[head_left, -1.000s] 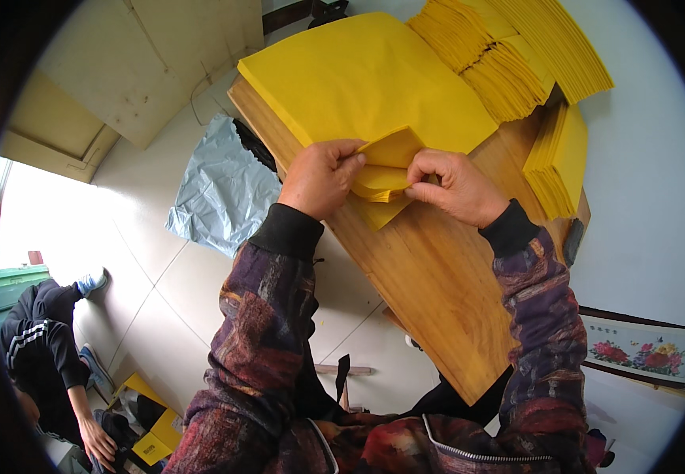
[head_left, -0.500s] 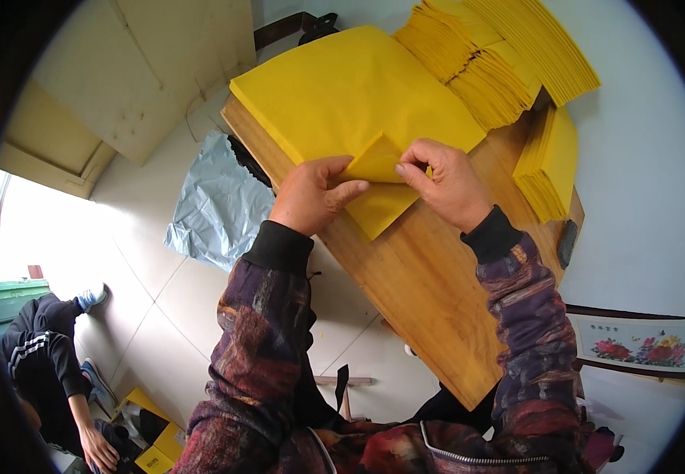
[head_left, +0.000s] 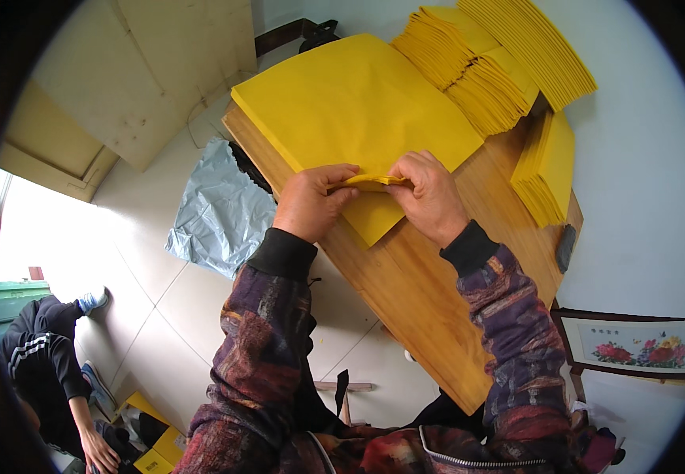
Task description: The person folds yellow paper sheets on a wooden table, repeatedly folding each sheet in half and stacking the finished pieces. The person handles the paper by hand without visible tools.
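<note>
The wooden desk (head_left: 437,316) is seen stretching beneath and beyond both hands. On it, just past the hands, a broad stack of yellow paper sheets (head_left: 350,103) is spread, and rows of folded yellow papers (head_left: 500,71) are banked up beyond the right hand, with a smaller pile (head_left: 548,170) to its right. A crumpled grey plastic sheet (head_left: 220,209) is seen on the floor, out to the left of the left hand. The topmost yellow sheet (head_left: 378,209) is being folded: its raised edge is pinched between the left hand (head_left: 311,201) and the right hand (head_left: 429,193), fingertips curled and brought close together over the fold.
</note>
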Action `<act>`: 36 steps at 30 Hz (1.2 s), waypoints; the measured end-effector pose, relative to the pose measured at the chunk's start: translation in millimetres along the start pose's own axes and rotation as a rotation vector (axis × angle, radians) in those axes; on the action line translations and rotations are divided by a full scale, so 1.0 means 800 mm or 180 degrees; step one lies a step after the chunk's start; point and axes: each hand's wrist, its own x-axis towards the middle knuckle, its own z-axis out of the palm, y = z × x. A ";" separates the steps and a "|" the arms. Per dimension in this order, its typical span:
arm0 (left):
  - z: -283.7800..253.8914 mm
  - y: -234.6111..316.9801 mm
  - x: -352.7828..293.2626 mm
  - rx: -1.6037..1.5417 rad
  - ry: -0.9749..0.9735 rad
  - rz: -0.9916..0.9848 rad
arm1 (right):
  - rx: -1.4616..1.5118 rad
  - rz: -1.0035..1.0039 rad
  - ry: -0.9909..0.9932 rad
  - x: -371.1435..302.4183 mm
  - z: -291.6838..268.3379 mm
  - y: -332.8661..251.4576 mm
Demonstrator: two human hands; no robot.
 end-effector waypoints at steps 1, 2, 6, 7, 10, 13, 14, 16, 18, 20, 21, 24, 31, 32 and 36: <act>0.000 -0.002 0.000 0.0030 0.0042 0.0073 | -0.0023 0.0016 0.0005 -0.001 0.000 0.000; 0.000 -0.004 0.001 0.0099 0.0042 0.0023 | -0.0032 -0.0025 0.0047 -0.001 0.000 0.000; 0.000 -0.006 0.001 0.0190 0.0026 0.0034 | -0.0004 -0.0056 0.0043 -0.001 -0.001 -0.003; 0.000 -0.007 0.001 0.0188 0.0000 -0.0004 | 0.0015 -0.0044 0.0003 -0.001 -0.001 -0.004; 0.000 -0.008 0.000 0.0121 -0.0031 0.0006 | -0.0013 0.0000 -0.0051 -0.004 0.002 -0.008; 0.000 -0.010 0.001 0.0046 0.0020 0.0164 | 0.0072 -0.0192 0.0135 -0.009 0.006 -0.011; 0.000 -0.010 0.001 0.0072 0.0076 0.0305 | 0.0045 -0.0005 0.0070 -0.010 0.005 -0.011; 0.002 -0.009 0.001 0.0097 0.0214 0.0360 | -0.0044 0.0278 -0.0080 -0.009 0.003 -0.009; 0.004 -0.006 -0.005 0.0114 0.0377 0.0172 | 0.0297 0.0546 0.0282 -0.006 0.001 -0.009; 0.008 -0.002 -0.009 0.0341 0.0742 0.0445 | 0.0557 0.0626 0.0614 -0.003 -0.003 -0.010; 0.009 0.001 -0.011 0.0803 0.0982 0.0606 | 0.0612 0.0585 0.0774 -0.005 -0.005 -0.012; 0.016 0.005 -0.017 0.1082 0.1251 0.0751 | 0.0393 0.0381 0.1131 -0.036 -0.027 -0.019; 0.026 -0.004 -0.010 0.1439 0.1566 0.0743 | -0.0140 0.0422 0.0986 -0.203 -0.077 -0.068; 0.026 -0.007 -0.010 0.1532 0.1610 0.0727 | -0.0128 0.0521 0.0883 -0.235 -0.083 -0.073; 0.024 -0.006 -0.019 0.1629 0.1391 0.0480 | 0.0058 0.1087 0.0690 -0.348 -0.092 -0.077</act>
